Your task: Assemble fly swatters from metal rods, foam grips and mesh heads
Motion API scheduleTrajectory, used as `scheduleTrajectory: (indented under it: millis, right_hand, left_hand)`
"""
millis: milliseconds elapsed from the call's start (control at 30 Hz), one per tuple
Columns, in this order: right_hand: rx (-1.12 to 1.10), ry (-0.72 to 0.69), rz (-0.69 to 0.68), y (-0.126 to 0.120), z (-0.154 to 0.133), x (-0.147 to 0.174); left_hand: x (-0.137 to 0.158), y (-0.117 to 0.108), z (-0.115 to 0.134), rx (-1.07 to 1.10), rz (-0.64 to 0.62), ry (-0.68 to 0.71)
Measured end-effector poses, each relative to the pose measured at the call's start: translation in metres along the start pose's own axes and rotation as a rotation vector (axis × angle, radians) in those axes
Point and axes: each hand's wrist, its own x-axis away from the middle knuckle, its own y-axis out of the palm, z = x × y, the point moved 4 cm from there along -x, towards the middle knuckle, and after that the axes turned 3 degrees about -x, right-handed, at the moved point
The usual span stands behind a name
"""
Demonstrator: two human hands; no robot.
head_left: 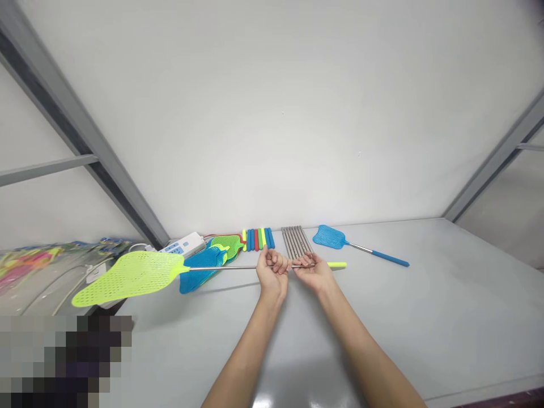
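leftmost swatter head point(131, 276): yellow-green mesh | its rod point(229, 268): silver | grip row point(256, 239): blue, yellow, red, green | tabletop point(459, 294): grey

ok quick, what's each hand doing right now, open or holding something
Left hand: closed, holding the metal rod of the yellow-green swatter.
Right hand: partly closed, holding the same rod nearer the handle.

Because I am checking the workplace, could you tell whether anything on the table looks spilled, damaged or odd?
Nothing looks spilled or damaged. Only the piled swatter heads seem untidy, overlapping at different angles, unlike the neatly lined-up grips.
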Motion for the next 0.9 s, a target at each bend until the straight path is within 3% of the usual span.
scheduleTrajectory:
  millis: [267,433,733,900]
  right_hand:
    - [-0.095,-0.059,-0.054,0.001,-0.002,0.011]
    - [-0.046,-0.204,-0.107,0.008,-0.006,0.019]
    - [-0.134,-0.235,-0.022,-0.002,-0.007,0.017]
    - [-0.048,-0.283,-0.026,-0.003,-0.009,0.017]
  left_hand:
    - [0.011,0.004,-0.003,0.024,0.050,-0.030]
    - [0.013,0.002,-0.001,0.055,0.119,-0.025]
    - [0.014,-0.002,0.004,0.091,0.154,-0.038]
    - [0.014,-0.003,0.006,0.093,0.162,-0.037]
